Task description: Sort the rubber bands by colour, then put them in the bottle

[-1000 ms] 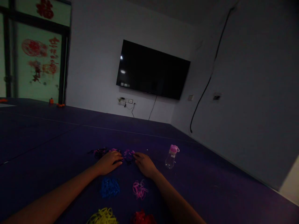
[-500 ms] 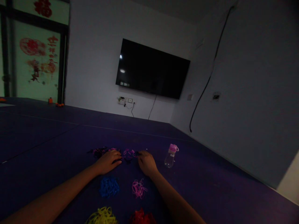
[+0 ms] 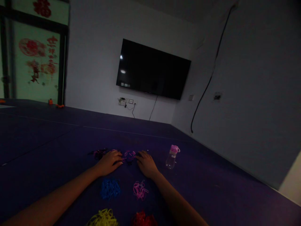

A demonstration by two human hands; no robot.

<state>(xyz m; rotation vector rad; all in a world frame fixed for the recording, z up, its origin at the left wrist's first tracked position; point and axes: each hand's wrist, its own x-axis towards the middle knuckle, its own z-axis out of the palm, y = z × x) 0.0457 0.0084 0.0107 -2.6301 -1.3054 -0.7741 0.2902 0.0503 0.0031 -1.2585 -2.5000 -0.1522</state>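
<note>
My left hand (image 3: pixel 108 163) lies palm down with its fingers apart, touching the right side of a mixed heap of dark and pink rubber bands (image 3: pixel 100 153). Across from it, my right hand (image 3: pixel 146 164) rests on the purple surface with fingers spread, its tips at the edge of some loose pink and dark bands (image 3: pixel 129 155) lying between both hands. Closer to me sit a blue pile of bands (image 3: pixel 110 189) and a smaller pink pile (image 3: pixel 140 190). A yellow pile (image 3: pixel 103 218) and a red pile (image 3: pixel 144 219) are cut off by the lower frame edge.
A clear bottle with a pink lid (image 3: pixel 172 157) stands right of my right hand. Small orange objects (image 3: pixel 60 106) lie at the far left. Beyond the purple surface (image 3: pixel 211 175), a television (image 3: pixel 154 69) hangs on the wall and a black cable (image 3: pixel 209 80) dangles.
My right hand's fingers have spread and shifted slightly left, toward the loose bands. My left hand stays about where it was.
</note>
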